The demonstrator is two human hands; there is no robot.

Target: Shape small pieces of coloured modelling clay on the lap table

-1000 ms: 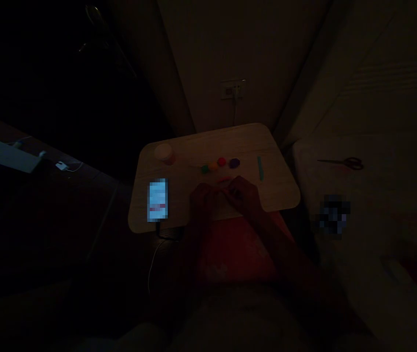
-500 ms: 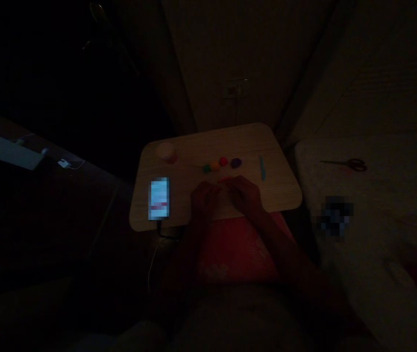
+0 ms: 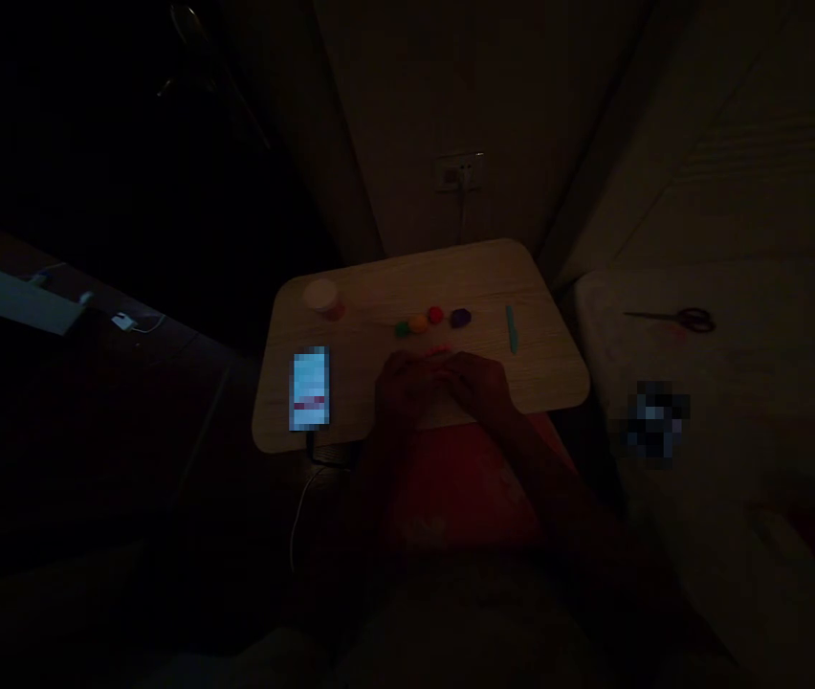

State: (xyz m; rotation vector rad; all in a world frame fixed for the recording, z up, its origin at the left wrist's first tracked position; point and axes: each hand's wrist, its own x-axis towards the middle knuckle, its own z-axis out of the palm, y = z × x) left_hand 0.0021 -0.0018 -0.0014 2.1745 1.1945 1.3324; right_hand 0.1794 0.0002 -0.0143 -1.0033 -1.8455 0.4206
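Observation:
In dim light, my left hand (image 3: pixel 402 385) and my right hand (image 3: pixel 480 385) meet over the front of a small wooden table (image 3: pixel 364 277). Their fingers are curled in and the fingertips come together; whatever lies between them is too dark to make out. A thin red piece (image 3: pixel 438 348) lies just beyond the fingertips. Behind it sit small soft-looking lumps, like modelling clay: green (image 3: pixel 402 329), orange (image 3: pixel 418 324), red (image 3: pixel 435 314) and purple (image 3: pixel 460 318). To the right of them lies a flat teal stick (image 3: pixel 512 329).
A lidded tub (image 3: pixel 322 297) stands at the table's back left. A lit, blurred-out phone (image 3: pixel 309 390) with a cable is at the front left. Scissors (image 3: pixel 694 319) and a blurred object (image 3: pixel 657 419) rest on the pale surface at right. A wall socket (image 3: pixel 459 172) is behind.
My left hand's fingers have shifted slightly right and closer to the right hand, narrowing the gap between them. The lumps, stick, tub and phone stay put.

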